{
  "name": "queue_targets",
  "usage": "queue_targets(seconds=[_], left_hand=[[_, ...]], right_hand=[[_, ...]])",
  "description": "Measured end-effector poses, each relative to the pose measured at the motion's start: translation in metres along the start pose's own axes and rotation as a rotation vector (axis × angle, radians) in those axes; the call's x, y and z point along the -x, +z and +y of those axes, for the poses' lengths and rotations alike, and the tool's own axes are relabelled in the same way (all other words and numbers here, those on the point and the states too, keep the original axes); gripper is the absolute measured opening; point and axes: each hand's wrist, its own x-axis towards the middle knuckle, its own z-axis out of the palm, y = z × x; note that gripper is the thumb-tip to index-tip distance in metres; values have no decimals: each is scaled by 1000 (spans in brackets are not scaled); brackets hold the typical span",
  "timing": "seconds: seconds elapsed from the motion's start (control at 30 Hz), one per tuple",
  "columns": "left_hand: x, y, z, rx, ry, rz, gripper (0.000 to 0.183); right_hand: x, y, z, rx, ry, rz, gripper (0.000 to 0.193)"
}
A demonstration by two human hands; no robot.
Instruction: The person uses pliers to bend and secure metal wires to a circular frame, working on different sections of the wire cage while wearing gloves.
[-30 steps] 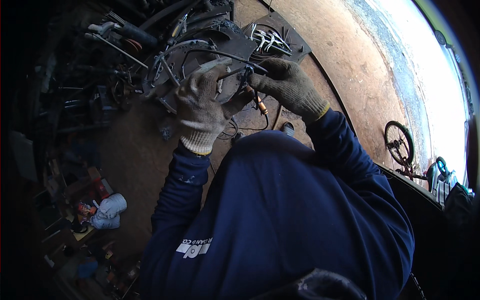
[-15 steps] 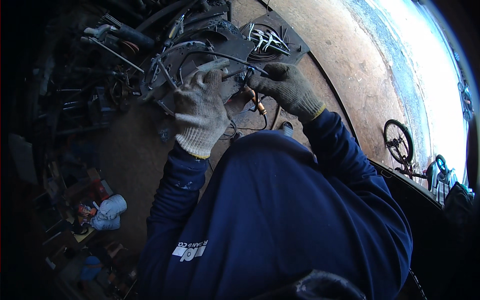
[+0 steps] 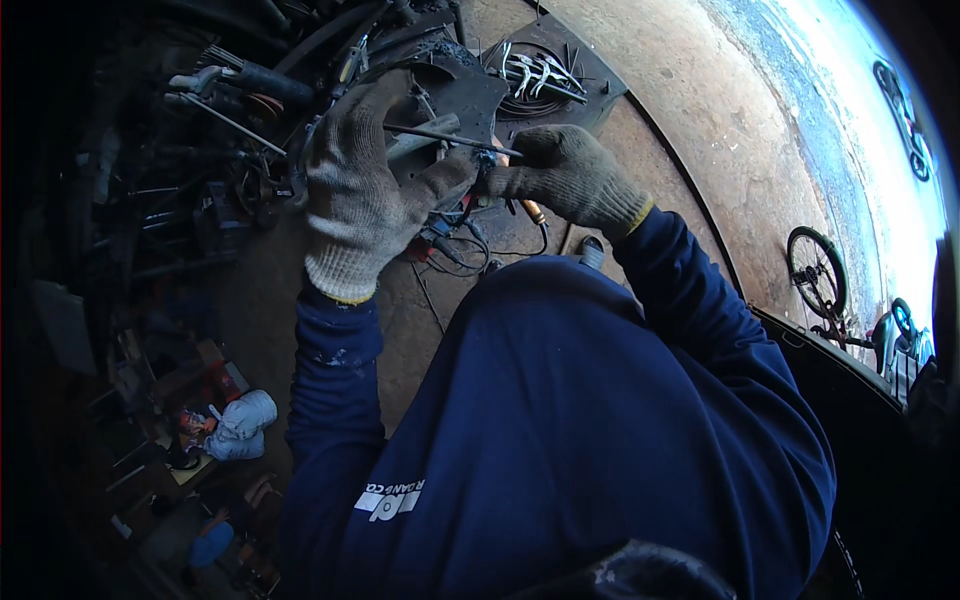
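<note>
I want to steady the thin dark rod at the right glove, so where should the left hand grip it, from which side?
Probably the left half of the thin dark rod, pinched from the left: it is slim, slants gently down to the right, and its right end meets the right hand.

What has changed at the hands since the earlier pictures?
The left hand has shifted left and slightly up, opening wider; whether it grips the dark rod is unclear. The right hand still holds the rod; the silver metal pieces stay on the dark plate.
</note>
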Motion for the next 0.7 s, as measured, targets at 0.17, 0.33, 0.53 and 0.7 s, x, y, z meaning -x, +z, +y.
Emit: queue_targets(seconds=[0.17,0.33,0.53,0.7], left_hand=[[-4,-6,-9,45,37,-349,55],[-1,-11,-11,66,-8,-356,49],[19,-20,14,99,-250,-154,52],[12,-19,17,149,-327,-169,50]], right_hand=[[2,-3,-7,127,-54,-37,54],[-1,-6,-11,247,-302,90,54],[1,-22,-32,358,-445,200,60],[-14,-34,-31,248,-389,103,59]])
